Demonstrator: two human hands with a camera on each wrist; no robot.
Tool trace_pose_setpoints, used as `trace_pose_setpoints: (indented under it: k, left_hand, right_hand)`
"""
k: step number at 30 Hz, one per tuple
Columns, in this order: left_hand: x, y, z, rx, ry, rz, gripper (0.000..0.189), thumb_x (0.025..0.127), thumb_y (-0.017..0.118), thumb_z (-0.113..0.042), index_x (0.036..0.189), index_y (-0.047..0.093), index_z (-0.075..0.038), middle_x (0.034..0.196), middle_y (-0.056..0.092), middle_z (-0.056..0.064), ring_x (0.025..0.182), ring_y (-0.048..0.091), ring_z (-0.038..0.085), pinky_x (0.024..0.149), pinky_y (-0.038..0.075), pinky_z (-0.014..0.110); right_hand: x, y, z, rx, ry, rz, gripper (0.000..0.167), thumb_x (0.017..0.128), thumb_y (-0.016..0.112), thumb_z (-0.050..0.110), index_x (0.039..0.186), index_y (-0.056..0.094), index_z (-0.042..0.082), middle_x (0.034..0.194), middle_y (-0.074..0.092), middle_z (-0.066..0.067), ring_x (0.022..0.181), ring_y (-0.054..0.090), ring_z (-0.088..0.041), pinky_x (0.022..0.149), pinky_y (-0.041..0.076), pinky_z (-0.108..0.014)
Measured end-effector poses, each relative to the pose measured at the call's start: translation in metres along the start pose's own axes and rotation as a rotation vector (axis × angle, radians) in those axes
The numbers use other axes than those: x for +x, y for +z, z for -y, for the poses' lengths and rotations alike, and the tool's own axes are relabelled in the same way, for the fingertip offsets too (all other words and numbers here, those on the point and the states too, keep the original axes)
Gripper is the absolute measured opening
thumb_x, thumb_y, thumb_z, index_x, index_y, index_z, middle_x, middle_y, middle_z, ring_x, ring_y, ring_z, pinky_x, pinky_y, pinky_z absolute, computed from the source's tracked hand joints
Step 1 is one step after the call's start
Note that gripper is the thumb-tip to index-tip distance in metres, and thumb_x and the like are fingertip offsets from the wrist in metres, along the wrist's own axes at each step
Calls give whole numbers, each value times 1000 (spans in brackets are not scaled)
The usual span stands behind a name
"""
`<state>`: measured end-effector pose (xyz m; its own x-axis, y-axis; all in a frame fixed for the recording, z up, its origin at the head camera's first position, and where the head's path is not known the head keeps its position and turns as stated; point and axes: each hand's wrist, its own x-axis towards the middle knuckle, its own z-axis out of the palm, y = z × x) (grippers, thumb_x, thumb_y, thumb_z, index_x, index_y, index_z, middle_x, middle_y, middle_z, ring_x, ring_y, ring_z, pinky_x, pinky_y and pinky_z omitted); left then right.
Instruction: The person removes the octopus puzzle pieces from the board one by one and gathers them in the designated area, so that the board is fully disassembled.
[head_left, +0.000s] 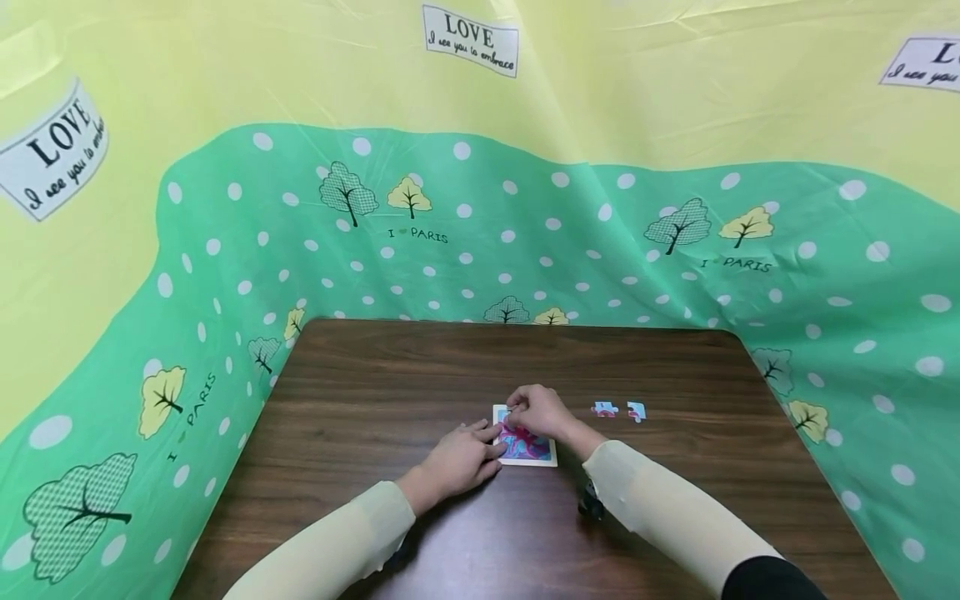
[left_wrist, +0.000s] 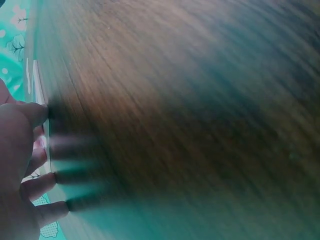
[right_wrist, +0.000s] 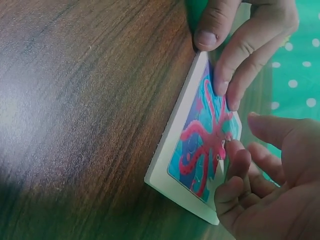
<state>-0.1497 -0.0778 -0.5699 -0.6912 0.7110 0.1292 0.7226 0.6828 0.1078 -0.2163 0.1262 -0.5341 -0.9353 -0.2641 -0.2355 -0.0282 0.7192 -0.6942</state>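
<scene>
A: Where does the square jigsaw puzzle (head_left: pixel 528 447), pink octopus on blue inside a pale flat frame, lie?

B: On the brown wood-grain counter (head_left: pixel 375 358), between the person's hands and within easy reach of both.

A: Why is the left hand (head_left: pixel 459 458) spread like that?

B: Its fingers are stretched out, not wrapped round anything. The thumb sits by the near left corner and other fingertips reach onto the picture, so I'd judge it is there to steady the puzzle against sliding.

A: And the right hand (head_left: pixel 542 412)?

B: It reaches across the puzzle toward the far left corner, fingers bent, tips touching the picture or just above it. I can't tell whether they pinch a piece; the fingers hide that spot. Coming in from above suits close work at that part without lifting the frame.

A: What lies off to the right?

B: A small knobbed piece (head_left: pixel 604 409) in pale blue and red, with a similar loose piece (head_left: pixel 637 411) just beside it. They lie apart from the frame on the right hand's side, which seems handy for picking up.
</scene>
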Motion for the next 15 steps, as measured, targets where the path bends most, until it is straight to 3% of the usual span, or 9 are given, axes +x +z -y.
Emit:
trace_pose_setpoints:
  k: [6,15]
  left_hand:
    - [1,0,1,10,4,4,35,101,62,-37,131,73,-23,148,59,10,132,60,36,102,54,54]
    - [4,1,3,34,19,4,34,100,64,-37,130,73,-23,146,61,9,131,61,34,103,53,51]
  right_hand:
    - [0,2,1,19,28,-41,25,85,81,19,107,75,8,84,71,-2,74,62,-15,65,51,-29]
    - [0,2,7,-90,65,-71,27,85,80,21,108,77,7,102,75,-5,85,64,-18,78,56,-37]
